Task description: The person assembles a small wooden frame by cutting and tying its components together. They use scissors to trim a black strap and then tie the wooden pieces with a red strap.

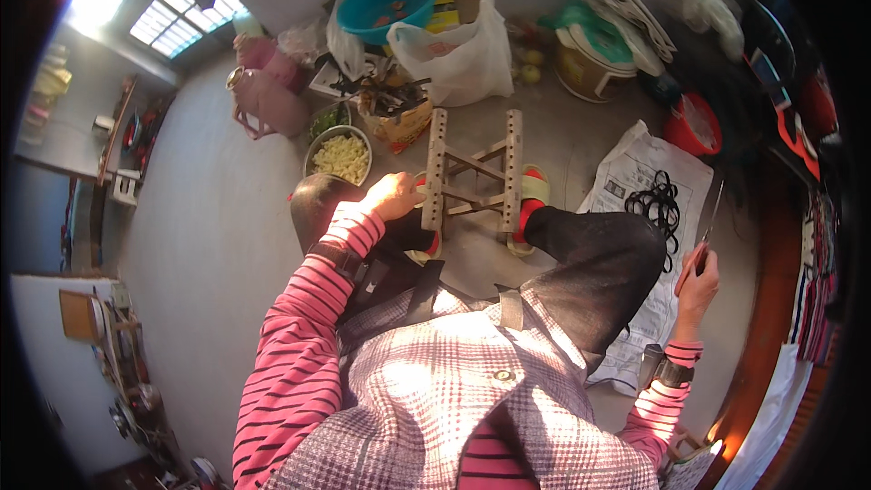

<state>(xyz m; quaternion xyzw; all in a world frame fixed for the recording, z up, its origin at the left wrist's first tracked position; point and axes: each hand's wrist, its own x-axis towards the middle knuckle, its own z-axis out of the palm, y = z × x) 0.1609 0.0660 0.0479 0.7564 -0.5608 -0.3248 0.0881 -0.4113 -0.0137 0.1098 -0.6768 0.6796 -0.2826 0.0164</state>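
The right hand point(697, 279) is closed round the reddish handle of a knife point(708, 227), blade pointing up and away over the newspaper point(635, 172) on the floor. Thin and stiff, probably light, it is best gripped by the handle. The left hand point(392, 194) rests curled on the wooden stool point(474, 177) rail; whether it truly grips is hard to tell. A bowl of chopped pieces point(340, 156) sits close by.

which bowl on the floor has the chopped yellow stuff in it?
The metal bowl just beyond the left hand. The teal basin farther back shows only a few small bits, and the bowl with greens sits behind the metal one.
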